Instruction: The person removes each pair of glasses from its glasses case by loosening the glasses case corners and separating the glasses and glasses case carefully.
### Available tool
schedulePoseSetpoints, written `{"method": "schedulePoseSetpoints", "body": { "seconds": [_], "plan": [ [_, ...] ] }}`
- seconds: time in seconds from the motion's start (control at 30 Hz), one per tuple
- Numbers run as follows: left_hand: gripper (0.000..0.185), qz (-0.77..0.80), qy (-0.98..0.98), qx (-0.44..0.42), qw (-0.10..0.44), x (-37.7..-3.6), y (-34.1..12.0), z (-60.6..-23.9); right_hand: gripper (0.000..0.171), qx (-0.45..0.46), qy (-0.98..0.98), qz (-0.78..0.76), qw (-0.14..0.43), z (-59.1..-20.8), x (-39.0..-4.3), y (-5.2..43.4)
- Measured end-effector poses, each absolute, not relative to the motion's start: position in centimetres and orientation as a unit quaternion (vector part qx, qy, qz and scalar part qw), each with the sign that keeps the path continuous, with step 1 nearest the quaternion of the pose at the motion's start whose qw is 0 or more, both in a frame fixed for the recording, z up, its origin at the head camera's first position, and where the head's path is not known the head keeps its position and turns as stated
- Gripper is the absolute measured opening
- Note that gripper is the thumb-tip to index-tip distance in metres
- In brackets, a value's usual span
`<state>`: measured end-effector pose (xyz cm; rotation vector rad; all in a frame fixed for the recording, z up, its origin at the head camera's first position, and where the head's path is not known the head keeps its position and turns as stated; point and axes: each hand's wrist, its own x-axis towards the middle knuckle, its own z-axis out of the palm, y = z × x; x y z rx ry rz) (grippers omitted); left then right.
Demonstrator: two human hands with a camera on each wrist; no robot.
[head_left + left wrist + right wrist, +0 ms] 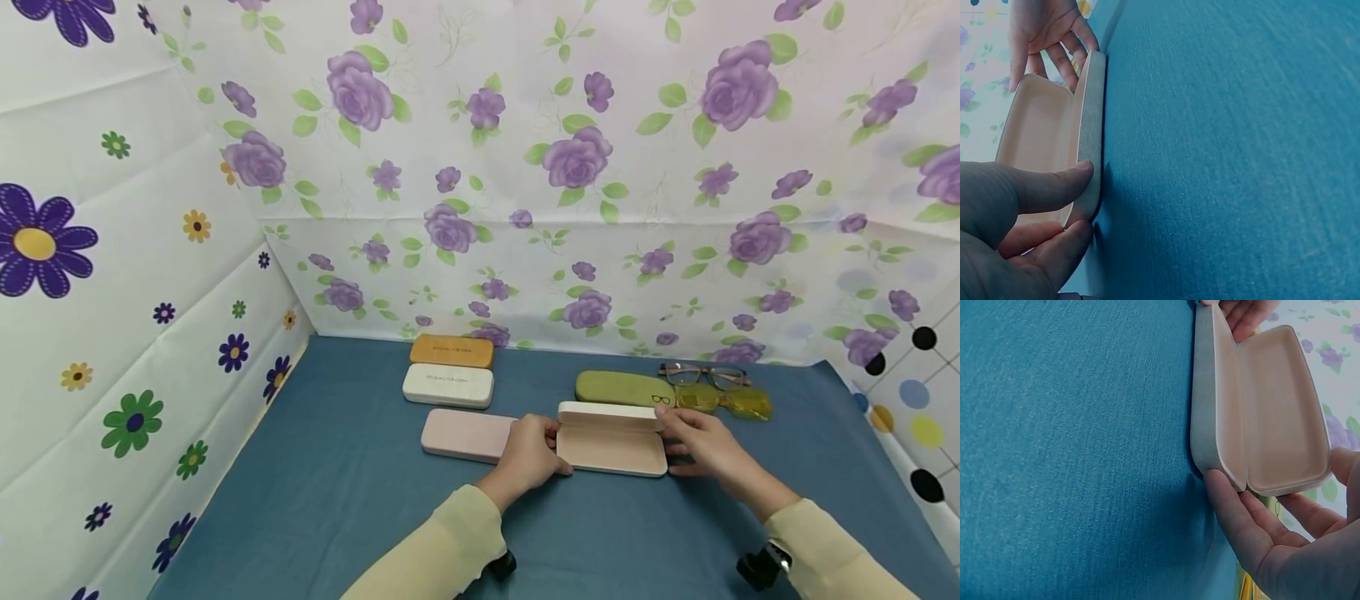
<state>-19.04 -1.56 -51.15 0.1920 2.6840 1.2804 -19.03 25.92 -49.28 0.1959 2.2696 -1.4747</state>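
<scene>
Nearest on the blue table, the left hand and right hand each pinch one end of the open pink glasses case, thumb and fingers bracing it so the lid stays up. Beyond lie a closed pink case, a green case, yellow-lensed glasses, clear glasses, then white and orange cases, all within reach.

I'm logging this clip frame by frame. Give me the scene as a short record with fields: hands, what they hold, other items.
left hand: holds left end of open case
right hand: holds its right end
case state: lid up, nothing inside
surface: blue cloth
closed cases: pink, white, orange, green
glasses: dark-framed, yellow, both behind right hand
</scene>
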Motion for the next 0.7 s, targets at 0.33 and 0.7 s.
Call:
{"method": "schedulePoseSetpoints", "body": {
  "seconds": [0.33,0.7],
  "plan": [
    [0.063,0.425,0.901,0.038,0.077,-18.9,-1.3,-50.1,0.093,0.069,0.817,-0.533,0.208,-49.1,-19.0,26.0],
    [0.063,0.481,0.874,0.043,0.052,-19.3,-1.7,-48.2,0.094,0.078,0.816,-0.533,0.208,-49.2,-18.9,25.9]
  ]
}}
